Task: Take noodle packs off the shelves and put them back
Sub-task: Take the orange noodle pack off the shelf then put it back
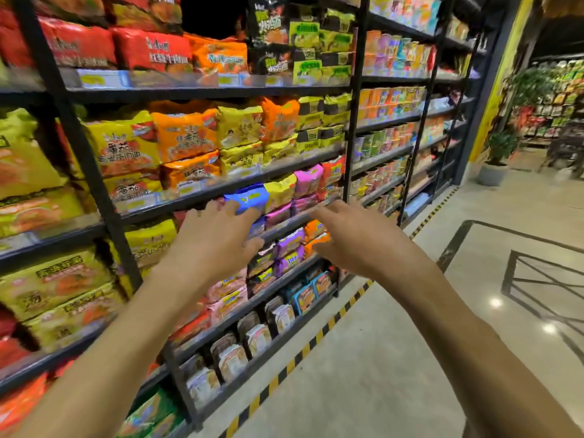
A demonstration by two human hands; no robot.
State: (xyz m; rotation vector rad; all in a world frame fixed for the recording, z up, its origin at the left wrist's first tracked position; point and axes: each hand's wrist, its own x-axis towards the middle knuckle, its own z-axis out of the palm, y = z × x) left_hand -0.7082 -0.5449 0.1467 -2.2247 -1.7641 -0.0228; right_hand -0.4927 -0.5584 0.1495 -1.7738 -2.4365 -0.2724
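Black metal shelves on my left are packed with noodle packs in red, orange, yellow, pink and purple. A blue noodle pack lies on a middle shelf beside a yellow pack and pink packs. My left hand reaches toward the blue pack with fingers spread, its fingertips at the pack's lower edge; I cannot tell whether they touch. My right hand is stretched out beside it, fingers straight, in front of the shelf edge near orange packs. Neither hand holds anything.
More shelving with cup noodles runs on to the right. A yellow-and-black striped line marks the floor along the shelf base. The tiled aisle floor stretches right; a potted plant stands at the far end.
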